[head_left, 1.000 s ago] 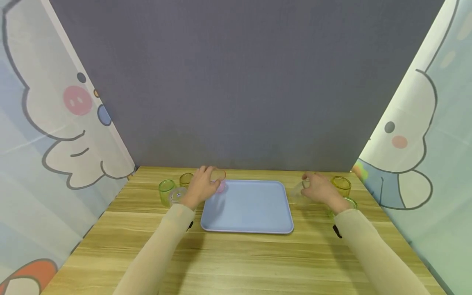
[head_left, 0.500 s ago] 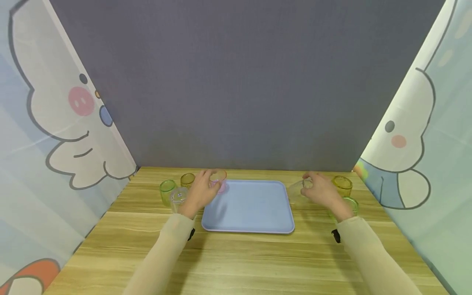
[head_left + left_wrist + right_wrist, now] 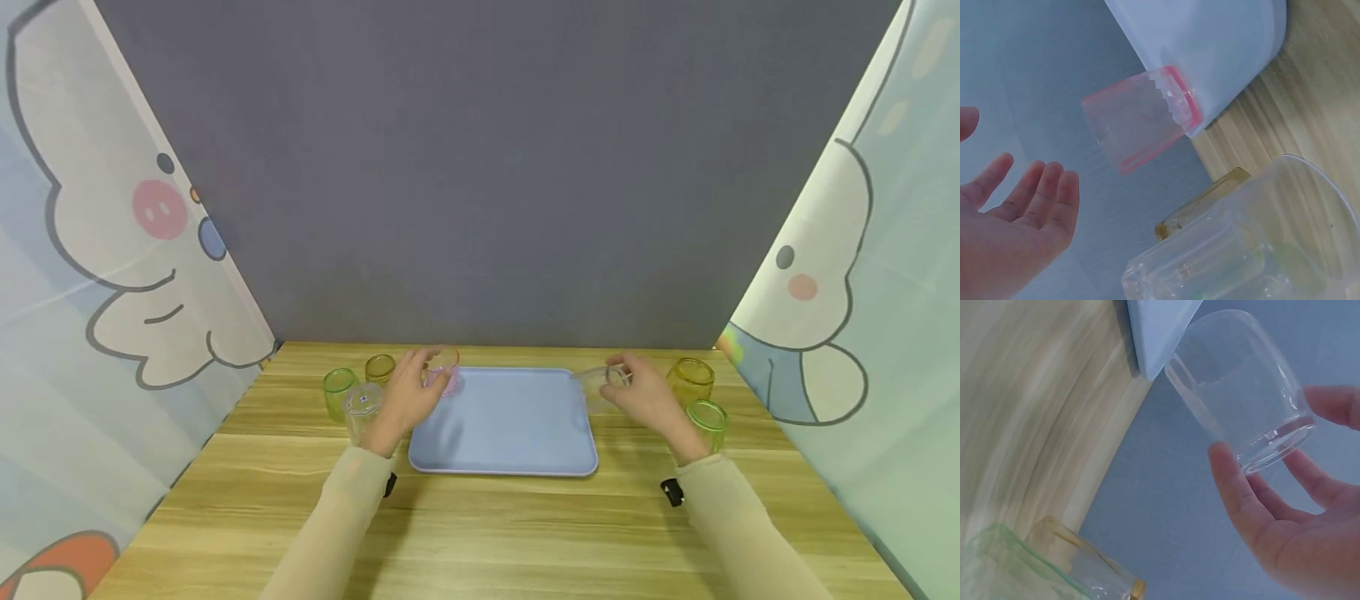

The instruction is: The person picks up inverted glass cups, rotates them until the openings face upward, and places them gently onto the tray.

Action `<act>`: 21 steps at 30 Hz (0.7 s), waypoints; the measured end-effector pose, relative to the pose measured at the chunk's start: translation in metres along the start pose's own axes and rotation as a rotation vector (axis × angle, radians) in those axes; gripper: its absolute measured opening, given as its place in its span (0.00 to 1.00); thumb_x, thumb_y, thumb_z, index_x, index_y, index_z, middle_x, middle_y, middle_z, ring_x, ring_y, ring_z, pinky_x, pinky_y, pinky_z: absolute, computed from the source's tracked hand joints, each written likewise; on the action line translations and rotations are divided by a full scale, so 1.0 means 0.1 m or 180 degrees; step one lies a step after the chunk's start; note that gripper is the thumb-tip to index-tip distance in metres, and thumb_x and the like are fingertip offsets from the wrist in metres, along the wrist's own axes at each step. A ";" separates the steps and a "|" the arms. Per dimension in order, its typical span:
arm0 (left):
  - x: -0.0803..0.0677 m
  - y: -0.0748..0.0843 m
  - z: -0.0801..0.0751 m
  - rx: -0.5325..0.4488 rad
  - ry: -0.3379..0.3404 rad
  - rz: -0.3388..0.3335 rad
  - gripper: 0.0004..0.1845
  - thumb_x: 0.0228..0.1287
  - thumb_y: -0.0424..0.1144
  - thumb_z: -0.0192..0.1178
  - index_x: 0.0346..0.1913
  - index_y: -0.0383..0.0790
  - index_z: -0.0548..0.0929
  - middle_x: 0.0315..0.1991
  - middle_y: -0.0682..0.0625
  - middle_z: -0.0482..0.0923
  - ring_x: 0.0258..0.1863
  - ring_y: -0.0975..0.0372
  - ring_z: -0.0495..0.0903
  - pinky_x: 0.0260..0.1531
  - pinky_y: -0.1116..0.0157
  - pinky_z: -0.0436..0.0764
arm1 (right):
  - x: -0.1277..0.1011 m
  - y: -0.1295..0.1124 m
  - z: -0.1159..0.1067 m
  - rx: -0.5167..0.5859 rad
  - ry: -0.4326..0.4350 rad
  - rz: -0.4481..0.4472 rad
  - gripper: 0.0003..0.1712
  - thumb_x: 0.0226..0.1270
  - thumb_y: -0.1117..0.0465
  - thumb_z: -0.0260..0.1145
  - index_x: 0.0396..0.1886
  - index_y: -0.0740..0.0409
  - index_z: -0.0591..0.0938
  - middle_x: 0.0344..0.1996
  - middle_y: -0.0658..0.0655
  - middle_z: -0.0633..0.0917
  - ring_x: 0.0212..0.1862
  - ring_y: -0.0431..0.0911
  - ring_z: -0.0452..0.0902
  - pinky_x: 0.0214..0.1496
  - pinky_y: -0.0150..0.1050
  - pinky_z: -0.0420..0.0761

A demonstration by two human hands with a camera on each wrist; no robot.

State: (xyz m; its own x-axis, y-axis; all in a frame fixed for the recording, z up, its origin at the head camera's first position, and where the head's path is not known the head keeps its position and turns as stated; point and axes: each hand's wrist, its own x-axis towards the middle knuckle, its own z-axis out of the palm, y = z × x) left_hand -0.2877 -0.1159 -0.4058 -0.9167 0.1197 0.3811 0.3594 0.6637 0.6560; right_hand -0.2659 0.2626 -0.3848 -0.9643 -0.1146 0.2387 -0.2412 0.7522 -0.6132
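Observation:
A pink-tinted clear cup (image 3: 448, 382) stands upright at the back-left corner of the pale blue tray (image 3: 504, 425). Just left of it is my left hand (image 3: 408, 395), its fingers loosely spread; the left wrist view shows a gap between them and the cup (image 3: 1138, 122). My right hand (image 3: 651, 398) grips a colourless clear cup (image 3: 594, 390) around its base. In the right wrist view this cup (image 3: 1235, 375) is tilted, its wide mouth toward the tray corner (image 3: 1150, 347), thumb on one side and fingers on the other.
To the left stand a green cup (image 3: 341, 396), an amber cup (image 3: 379, 367) and an upside-down clear cup (image 3: 362, 408) close to my left wrist. Beside my right forearm are a yellow cup (image 3: 691, 379) and a green cup (image 3: 708, 422). A grey panel (image 3: 480, 183) rises behind the table.
My left hand has drawn slightly back from the pink cup, showing more of it. My right hand has carried the clear cup a little left, up to the tray's back-right edge.

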 end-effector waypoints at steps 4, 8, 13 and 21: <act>-0.03 0.02 -0.02 -0.0089 0.0016 0.0053 0.25 0.71 0.45 0.62 0.67 0.38 0.76 0.59 0.39 0.75 0.58 0.46 0.73 0.56 0.45 0.74 | -0.03 -0.01 0.03 0.0102 0.0087 0.0035 0.28 0.66 0.59 0.68 0.62 0.67 0.77 0.53 0.74 0.78 0.52 0.64 0.75 0.48 0.58 0.77; -0.06 0.04 -0.03 -0.0095 0.0014 0.0098 0.26 0.70 0.44 0.62 0.67 0.39 0.76 0.59 0.39 0.75 0.57 0.47 0.73 0.54 0.46 0.74 | -0.05 -0.03 0.05 0.0238 0.0116 0.0136 0.28 0.67 0.58 0.68 0.64 0.65 0.76 0.55 0.73 0.77 0.53 0.64 0.75 0.49 0.58 0.78; -0.08 0.06 -0.02 -0.0113 0.0023 0.0089 0.26 0.68 0.45 0.63 0.66 0.41 0.77 0.58 0.41 0.76 0.57 0.48 0.74 0.54 0.47 0.75 | -0.06 -0.03 0.09 0.0403 0.0124 0.0260 0.29 0.68 0.56 0.68 0.65 0.63 0.76 0.58 0.72 0.77 0.55 0.64 0.76 0.51 0.57 0.79; -0.11 0.09 0.01 -0.0346 -0.0015 0.0075 0.25 0.70 0.46 0.63 0.67 0.43 0.76 0.61 0.42 0.75 0.58 0.46 0.75 0.52 0.46 0.77 | -0.07 -0.04 0.14 0.0972 0.0123 0.0374 0.30 0.71 0.56 0.67 0.68 0.63 0.73 0.61 0.70 0.76 0.60 0.64 0.74 0.58 0.56 0.78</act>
State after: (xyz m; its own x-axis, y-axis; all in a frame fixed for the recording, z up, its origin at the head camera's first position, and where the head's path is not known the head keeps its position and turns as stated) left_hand -0.2744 -0.1101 -0.4046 -0.9085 0.1381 0.3944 0.3975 0.5767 0.7137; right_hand -0.2594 0.2513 -0.3949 -0.9841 -0.0096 0.1776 -0.1557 0.5290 -0.8342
